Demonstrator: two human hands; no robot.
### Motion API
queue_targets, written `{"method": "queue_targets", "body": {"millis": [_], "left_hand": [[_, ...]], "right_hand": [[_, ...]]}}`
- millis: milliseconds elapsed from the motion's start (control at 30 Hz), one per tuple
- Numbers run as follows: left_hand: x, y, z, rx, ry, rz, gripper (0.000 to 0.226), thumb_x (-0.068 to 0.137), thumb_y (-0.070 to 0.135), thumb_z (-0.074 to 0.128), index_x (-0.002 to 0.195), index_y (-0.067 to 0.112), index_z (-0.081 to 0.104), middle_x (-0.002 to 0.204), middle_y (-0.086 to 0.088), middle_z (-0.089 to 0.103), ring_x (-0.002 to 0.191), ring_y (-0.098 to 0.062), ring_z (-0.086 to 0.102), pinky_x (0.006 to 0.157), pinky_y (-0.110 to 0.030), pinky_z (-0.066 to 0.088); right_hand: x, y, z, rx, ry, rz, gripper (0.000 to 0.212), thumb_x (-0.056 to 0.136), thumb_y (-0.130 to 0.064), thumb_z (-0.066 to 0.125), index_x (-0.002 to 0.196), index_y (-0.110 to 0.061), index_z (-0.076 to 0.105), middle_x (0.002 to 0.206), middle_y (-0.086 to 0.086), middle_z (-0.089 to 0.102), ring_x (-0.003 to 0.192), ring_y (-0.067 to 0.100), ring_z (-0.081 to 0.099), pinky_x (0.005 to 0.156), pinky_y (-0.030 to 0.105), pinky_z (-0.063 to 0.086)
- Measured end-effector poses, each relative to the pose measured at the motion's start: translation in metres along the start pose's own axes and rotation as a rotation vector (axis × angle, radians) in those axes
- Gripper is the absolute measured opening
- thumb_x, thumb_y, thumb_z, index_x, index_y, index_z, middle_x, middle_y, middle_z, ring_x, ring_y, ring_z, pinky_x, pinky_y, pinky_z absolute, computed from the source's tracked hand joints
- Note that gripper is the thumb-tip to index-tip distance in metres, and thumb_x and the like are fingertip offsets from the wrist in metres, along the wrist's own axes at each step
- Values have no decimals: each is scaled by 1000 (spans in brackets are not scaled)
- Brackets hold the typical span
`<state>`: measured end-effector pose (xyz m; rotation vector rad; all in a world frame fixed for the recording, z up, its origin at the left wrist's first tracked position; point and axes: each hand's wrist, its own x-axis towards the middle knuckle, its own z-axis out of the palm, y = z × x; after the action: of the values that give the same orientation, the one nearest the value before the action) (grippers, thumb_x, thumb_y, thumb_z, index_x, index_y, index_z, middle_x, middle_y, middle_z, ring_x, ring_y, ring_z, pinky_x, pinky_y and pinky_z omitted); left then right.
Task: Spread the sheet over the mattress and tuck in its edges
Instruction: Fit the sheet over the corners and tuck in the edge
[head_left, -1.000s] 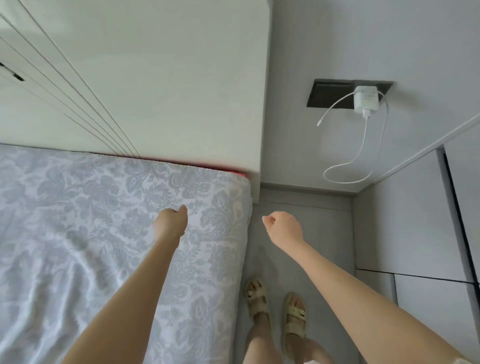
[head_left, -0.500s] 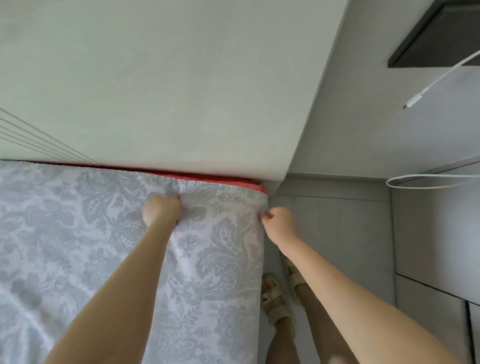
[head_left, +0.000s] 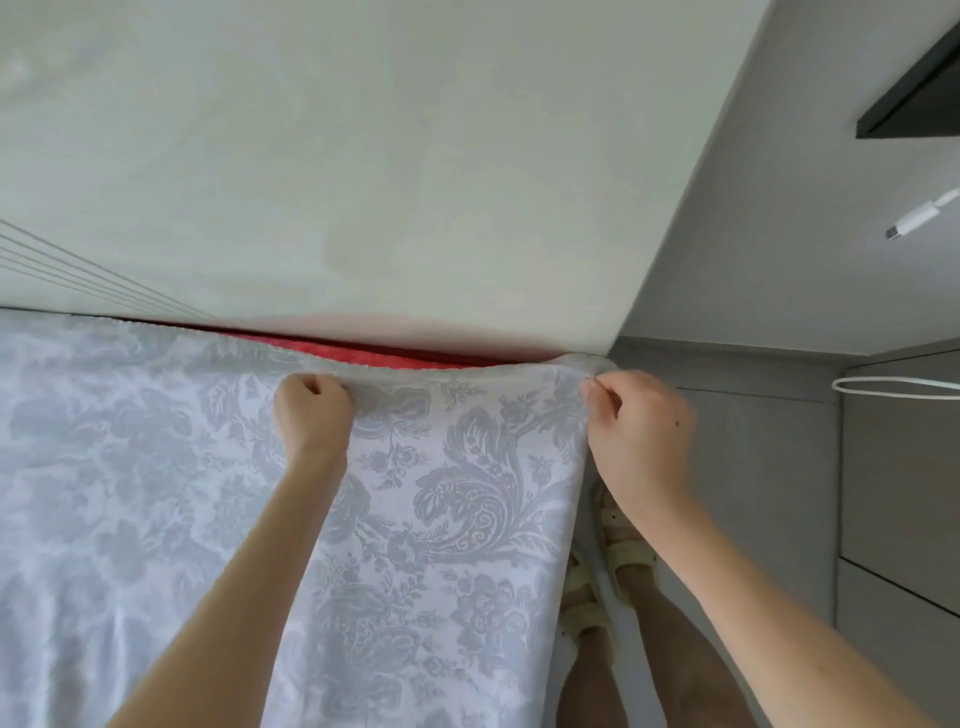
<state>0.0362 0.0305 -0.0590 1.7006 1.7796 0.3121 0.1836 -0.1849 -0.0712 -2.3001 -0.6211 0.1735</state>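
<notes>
The left hand (head_left: 313, 413) is fisted around the top hem of the grey floral sheet (head_left: 457, 499); the right hand (head_left: 636, 428) pinches the same hem at the bed's head-end corner. The sheet covers the mattress, with a red strip (head_left: 374, 353) showing against the pale headboard (head_left: 363, 182). Sandalled feet (head_left: 613, 551) stand on the grey floor (head_left: 753, 467) beside the bed.

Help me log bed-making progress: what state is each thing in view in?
mattress, red strip bare along the headboard.
sheet, spread over the mattress, top edge bunched, not tucked.
left hand, grips the sheet's top edge.
right hand, pinches the sheet's corner.
cable plug, dangling, plugged into nothing.
sandals, being worn.
</notes>
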Motion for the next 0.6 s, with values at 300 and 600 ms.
{"method": "queue_targets", "body": {"millis": [300,600], "left_hand": [[31,-12,23,501,-113,179,30,94,19,46,67,7,50,61,-7,47,61,-25,45,51,-26,30],[65,-17,21,950,-200,571,30,98,33,43,114,25,68,121,-5,62,112,-33,43,91,-37,36]], "right_hand": [[9,52,52,-199,-392,334,32,91,-21,52,63,-7,50,65,10,52,70,34,55,59,32,31],[13,50,80,307,-481,758,40,87,-34,58,51,-19,50,55,1,54,59,22,50,51,23,34]]}}
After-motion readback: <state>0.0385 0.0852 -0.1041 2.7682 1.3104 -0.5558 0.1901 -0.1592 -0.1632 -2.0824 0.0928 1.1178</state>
